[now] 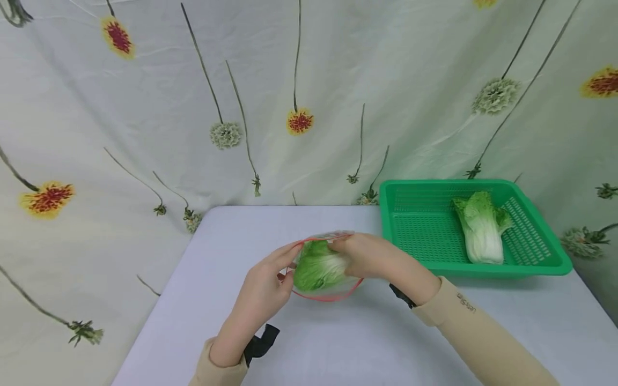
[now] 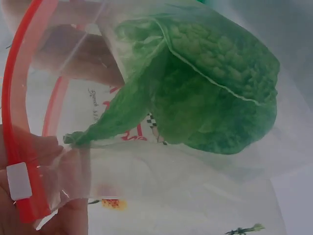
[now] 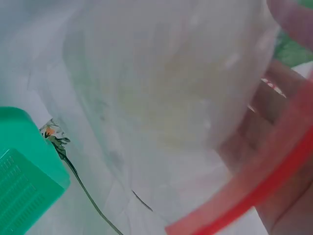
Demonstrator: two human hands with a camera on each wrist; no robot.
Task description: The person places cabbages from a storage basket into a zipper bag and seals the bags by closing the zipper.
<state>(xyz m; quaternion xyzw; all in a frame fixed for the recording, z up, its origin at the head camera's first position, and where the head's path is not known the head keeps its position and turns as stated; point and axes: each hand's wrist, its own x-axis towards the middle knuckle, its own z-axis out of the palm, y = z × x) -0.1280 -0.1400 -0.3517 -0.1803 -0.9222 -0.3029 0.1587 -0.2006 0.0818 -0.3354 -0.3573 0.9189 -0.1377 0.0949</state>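
Note:
A Chinese cabbage [image 1: 316,271] with green leaves and a pale stem lies in the mouth of a clear zip bag with a red rim [image 1: 328,298]. My left hand [image 1: 267,281] pinches the bag's edge at the left. In the left wrist view its fingers hold the corner beside a white slider [image 2: 19,180], and the leaves [image 2: 215,98] show through the plastic. My right hand [image 1: 369,256] reaches into the bag's mouth from the right and grips the cabbage's stem end. In the right wrist view the plastic blurs the cabbage, and the red rim [image 3: 244,196] crosses in front of the hand.
To the right on the white table [image 1: 232,241] stands a green basket [image 1: 420,266]. Another Chinese cabbage [image 1: 483,230] lies in its right part. A flower-printed cloth [image 1: 260,64] hangs behind the table.

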